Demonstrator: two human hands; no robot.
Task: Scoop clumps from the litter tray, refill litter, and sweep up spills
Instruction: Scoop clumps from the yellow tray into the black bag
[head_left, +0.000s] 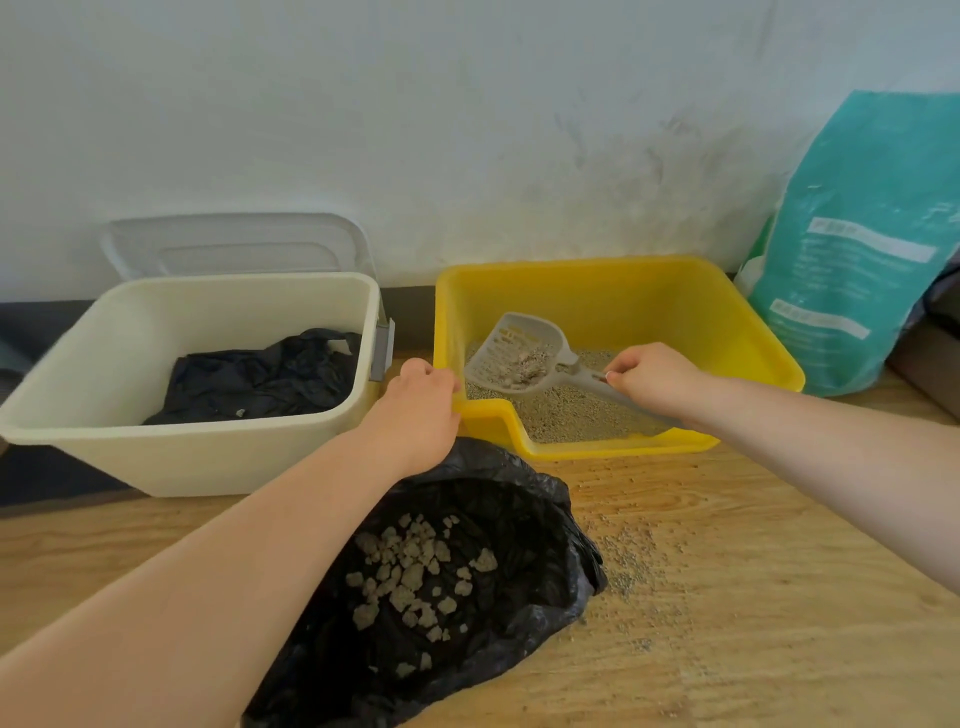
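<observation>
A yellow litter tray (613, 291) stands against the wall and holds grey litter (571, 415). My right hand (657, 376) grips the handle of a grey slotted scoop (514, 348), which is raised above the litter with clumps lying in it. My left hand (421, 402) grips the tray's front left corner. In front of the tray a black bag (498, 535) lies open on the floor, with several pale clumps (410, 577) inside. Spilled litter grains (631, 561) are scattered on the wooden floor to the right of the bag.
A cream bin (171, 457) with a dark bag (265, 376) inside sits left of the tray, its clear lid (234, 244) leaning on the wall behind. A teal litter bag (857, 249) stands upright at the right.
</observation>
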